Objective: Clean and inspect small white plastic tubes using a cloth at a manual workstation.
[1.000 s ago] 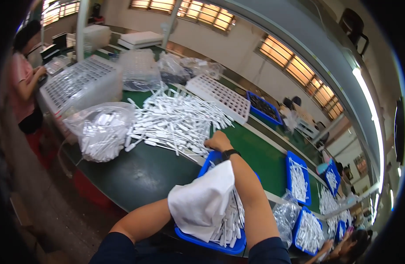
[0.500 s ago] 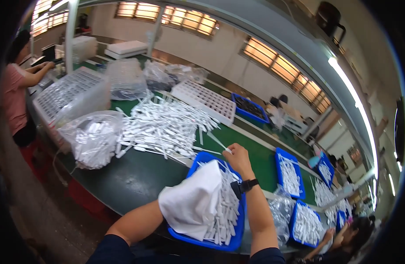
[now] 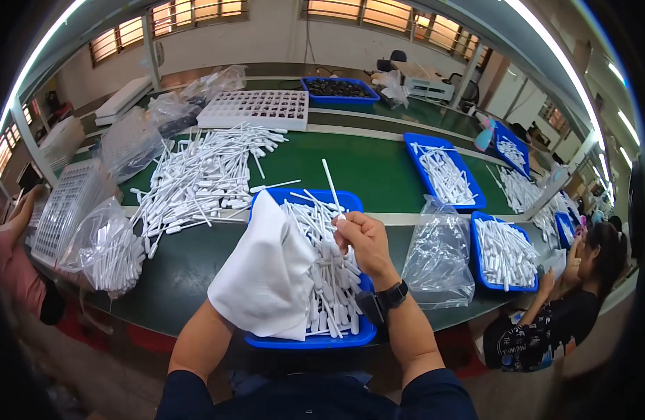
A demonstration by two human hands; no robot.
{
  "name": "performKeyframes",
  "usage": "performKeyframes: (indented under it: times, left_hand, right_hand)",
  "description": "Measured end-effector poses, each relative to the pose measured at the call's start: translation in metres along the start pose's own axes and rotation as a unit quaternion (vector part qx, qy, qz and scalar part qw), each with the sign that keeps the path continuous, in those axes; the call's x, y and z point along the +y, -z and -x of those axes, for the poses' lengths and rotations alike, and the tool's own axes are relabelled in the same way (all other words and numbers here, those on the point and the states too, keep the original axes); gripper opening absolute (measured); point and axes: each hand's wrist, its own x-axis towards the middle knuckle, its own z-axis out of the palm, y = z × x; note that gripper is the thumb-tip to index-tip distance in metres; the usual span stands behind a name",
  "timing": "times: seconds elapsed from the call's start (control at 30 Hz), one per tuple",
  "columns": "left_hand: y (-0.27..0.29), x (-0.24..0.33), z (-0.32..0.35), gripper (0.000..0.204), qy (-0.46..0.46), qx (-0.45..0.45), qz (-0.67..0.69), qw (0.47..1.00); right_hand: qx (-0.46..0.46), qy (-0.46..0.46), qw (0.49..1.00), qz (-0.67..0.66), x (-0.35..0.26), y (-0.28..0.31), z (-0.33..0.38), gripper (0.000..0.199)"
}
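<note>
Between the thumb and fingers of my right hand (image 3: 364,245) is a thin white plastic stick (image 3: 330,183), thicker at its lower end and pointing up. That hand is over the right side of a blue tray (image 3: 305,343) heaped with similar white sticks (image 3: 329,290). A white cloth (image 3: 266,273) drapes over my left hand and hides its fingers; only the forearm (image 3: 203,343) shows below it. The cloth covers the left part of the tray.
A loose pile of white sticks (image 3: 196,178) lies at left on the green belt, beside a stuffed plastic bag (image 3: 112,255). A white foam tray (image 3: 252,110) stands behind. More blue trays (image 3: 445,171) and a plastic bag (image 3: 438,259) lie right. Co-workers sit at both sides.
The head view has turned and levelled. My right hand has come from beyond the tray's far edge to above its sticks, the stick now more upright. The cloth still covers my left hand.
</note>
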Motion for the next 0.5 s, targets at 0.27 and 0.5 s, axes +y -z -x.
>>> performKeyframes:
  times: [0.27,0.5]
  left_hand:
    - [-0.068,-0.077,-0.027,0.048,0.207,-0.112,0.623,0.745]
    - [-0.046,-0.067,-0.027,0.048,0.079,-0.015,0.482,0.872]
  right_hand:
    - [-0.137,-0.023,0.99,-0.034,0.0,-0.043,0.024,0.023]
    - [-0.16,-0.038,0.986,0.036,-0.011,-0.045,0.031,0.028]
